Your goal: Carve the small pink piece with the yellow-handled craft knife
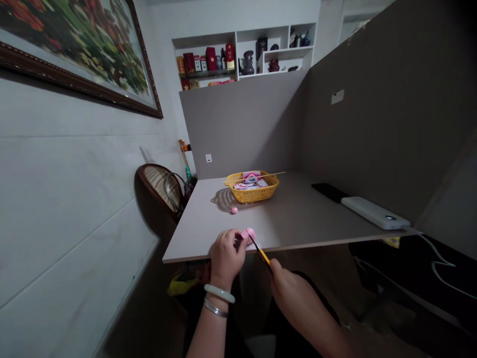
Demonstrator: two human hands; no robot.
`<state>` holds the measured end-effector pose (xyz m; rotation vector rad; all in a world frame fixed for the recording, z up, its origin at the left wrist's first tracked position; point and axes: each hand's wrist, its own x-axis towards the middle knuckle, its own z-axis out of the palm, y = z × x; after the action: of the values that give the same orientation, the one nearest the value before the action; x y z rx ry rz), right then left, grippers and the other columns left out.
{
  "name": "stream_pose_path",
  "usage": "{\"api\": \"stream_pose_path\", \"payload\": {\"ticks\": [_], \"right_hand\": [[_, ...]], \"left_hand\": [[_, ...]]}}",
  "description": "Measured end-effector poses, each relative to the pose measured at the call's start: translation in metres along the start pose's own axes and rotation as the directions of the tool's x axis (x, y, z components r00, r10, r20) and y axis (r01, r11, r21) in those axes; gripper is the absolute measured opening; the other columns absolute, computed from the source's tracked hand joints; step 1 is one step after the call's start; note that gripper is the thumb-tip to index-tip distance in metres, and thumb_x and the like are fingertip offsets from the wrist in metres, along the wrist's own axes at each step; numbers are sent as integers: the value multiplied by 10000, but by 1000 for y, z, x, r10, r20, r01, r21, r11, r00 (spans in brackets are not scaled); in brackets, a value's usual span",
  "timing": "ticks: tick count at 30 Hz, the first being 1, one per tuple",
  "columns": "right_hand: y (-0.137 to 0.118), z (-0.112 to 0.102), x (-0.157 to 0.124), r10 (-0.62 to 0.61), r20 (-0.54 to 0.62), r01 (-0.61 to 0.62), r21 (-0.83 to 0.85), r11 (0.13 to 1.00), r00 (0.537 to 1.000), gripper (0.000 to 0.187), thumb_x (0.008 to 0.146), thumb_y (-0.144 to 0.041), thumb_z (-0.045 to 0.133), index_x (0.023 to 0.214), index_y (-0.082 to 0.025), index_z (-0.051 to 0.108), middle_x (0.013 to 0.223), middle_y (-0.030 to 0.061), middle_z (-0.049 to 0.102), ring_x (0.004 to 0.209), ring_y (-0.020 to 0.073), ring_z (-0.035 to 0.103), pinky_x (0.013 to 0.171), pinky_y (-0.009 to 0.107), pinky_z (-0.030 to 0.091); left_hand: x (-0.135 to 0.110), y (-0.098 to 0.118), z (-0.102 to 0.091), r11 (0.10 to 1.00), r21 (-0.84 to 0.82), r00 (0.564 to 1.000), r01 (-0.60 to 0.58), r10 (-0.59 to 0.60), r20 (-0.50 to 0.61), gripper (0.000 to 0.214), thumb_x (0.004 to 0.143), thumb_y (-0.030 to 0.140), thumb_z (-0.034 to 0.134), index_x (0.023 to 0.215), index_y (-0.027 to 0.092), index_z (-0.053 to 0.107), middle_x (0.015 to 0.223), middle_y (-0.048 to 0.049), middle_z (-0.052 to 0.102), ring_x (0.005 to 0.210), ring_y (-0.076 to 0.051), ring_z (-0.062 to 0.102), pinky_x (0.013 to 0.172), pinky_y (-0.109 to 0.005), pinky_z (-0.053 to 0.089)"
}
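Gripping a pink lump [249, 234] in the closed left hand [227, 253], just above the near part of the grey table [298, 219]; holding a yellow-handled craft knife [263, 255] in the closed right hand [294, 293], its dark blade tip against the lump. Farther off, a small pink ball [234, 210] near a yellow plastic basket [252, 193], a wooden skewer [257, 177] across it. No legible writing on the printed boxes [250, 185] inside.
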<state>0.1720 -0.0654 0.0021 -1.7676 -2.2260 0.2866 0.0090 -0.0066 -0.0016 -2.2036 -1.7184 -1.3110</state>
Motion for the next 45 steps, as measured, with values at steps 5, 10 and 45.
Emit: {"api": "stream_pose_path", "payload": {"ticks": [5, 10, 45], "right_hand": [[-6, -3, 21, -21, -31, 19, -68, 998, 999, 169, 947, -163, 337, 935, -176, 505, 794, 74, 701, 688, 200, 680, 487, 276, 177], [4, 5, 10, -25, -25, 24, -20, 1000, 999, 198, 962, -159, 302, 915, -181, 494, 778, 67, 697, 694, 195, 681, 501, 268, 212], [-4, -5, 19, -9, -4, 9, -31, 999, 1000, 183, 966, -213, 325, 938, -181, 503, 813, 80, 703, 711, 207, 684, 497, 264, 211]], "left_hand": [[0, -1, 1, 1000, 6, 1000, 9, -9, -5, 117, 873, 333, 556, 894, 221, 579, 853, -9, 635, 793, -168, 572, 695, -272, 426], [-1, -1, 2, 999, 33, 1000, -8, 9, -26, 123, 880, 335, 544, 893, 218, 578, 862, -21, 639, 810, -171, 581, 697, -271, 430], [0, -2, 3, 1000, 16, 1000, 2, -2, -23, 158, 871, 371, 555, 904, 217, 578, 861, -21, 629, 789, -168, 575, 691, -276, 433]]}}
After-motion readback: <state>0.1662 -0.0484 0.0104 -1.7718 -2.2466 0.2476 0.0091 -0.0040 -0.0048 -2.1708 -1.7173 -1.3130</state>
